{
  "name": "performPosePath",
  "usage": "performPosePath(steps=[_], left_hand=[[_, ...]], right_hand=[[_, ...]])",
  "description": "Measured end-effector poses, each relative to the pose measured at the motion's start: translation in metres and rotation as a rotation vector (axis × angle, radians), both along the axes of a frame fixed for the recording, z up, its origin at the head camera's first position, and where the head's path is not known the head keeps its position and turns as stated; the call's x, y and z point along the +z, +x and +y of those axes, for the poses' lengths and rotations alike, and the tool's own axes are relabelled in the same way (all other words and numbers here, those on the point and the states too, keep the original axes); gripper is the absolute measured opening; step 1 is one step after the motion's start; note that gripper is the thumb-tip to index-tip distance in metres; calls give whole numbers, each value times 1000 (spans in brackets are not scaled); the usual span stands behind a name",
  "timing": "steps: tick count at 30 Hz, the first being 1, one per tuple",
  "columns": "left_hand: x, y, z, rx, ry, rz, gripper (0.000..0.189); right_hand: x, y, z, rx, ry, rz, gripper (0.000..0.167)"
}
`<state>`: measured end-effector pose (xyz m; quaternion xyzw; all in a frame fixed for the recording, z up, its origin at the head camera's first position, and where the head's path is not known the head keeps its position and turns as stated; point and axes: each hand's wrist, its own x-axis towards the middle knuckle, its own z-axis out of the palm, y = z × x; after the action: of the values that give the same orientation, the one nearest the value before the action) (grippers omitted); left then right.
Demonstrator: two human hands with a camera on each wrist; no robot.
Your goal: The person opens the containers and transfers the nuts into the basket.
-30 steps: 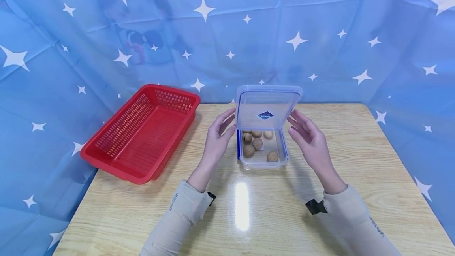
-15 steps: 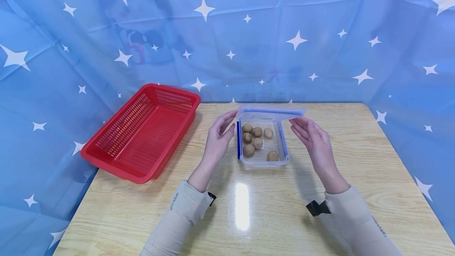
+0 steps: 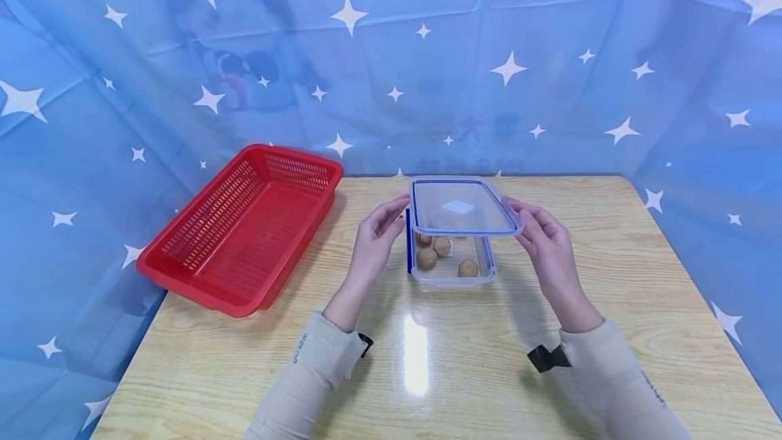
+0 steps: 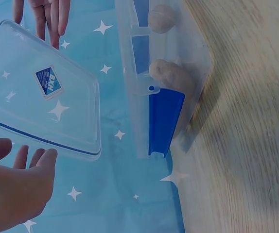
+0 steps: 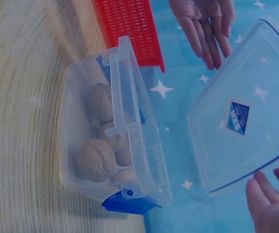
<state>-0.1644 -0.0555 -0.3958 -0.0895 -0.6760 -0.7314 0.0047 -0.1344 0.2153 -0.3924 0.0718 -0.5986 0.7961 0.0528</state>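
Note:
A clear lid [image 3: 464,207] with a blue seal tilts above the back part of a clear food storage box [image 3: 452,281], overlapping it in the head view. My left hand [image 3: 375,233] holds the lid's left edge at the fingertips. On the opposite edge, my right hand [image 3: 546,240] grips it between thumb and fingers. A blue and white label [image 4: 48,81] shows on the lid in the left wrist view. Inside the box lie several walnuts [image 5: 95,160], partly hidden by the lid in the head view. A blue clip [image 4: 165,119] hangs at the box's side.
A red plastic basket [image 3: 293,260] with slotted sides stands on the wooden table [image 3: 464,372] to the left. Behind the table's far edge hangs a blue curtain [image 3: 427,60] with white stars.
The lid has turned from upright, through nearly edge-on, to a tilt over the back of the box. My right hand has shifted slightly with it; the left has hardly moved.

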Motion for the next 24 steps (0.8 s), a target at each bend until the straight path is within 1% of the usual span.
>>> performPosePath(steps=[2, 5, 11, 17, 20, 24], left_hand=[[0, 0, 0, 7, 0, -18, 37], [0, 1, 0, 18, 1, -28, 39], [-2, 1, -2, 25, -6, -45, 41], [-2, 2, -1, 10, -20, -80, 41], [-2, 2, -1, -2, -27, -80, 42], [-1, 2, 1, -16, -28, -69, 44]], right_hand=[[1, 1, 1, 6, 8, -16, 31], [1, 3, 1, 16, 14, -30, 35], [3, 3, 2, 24, 24, -38, 35], [3, 4, 5, 51, -26, -41, 36], [1, 4, 7, 60, -23, -42, 39], [-3, 3, 10, 62, 10, -38, 43]])
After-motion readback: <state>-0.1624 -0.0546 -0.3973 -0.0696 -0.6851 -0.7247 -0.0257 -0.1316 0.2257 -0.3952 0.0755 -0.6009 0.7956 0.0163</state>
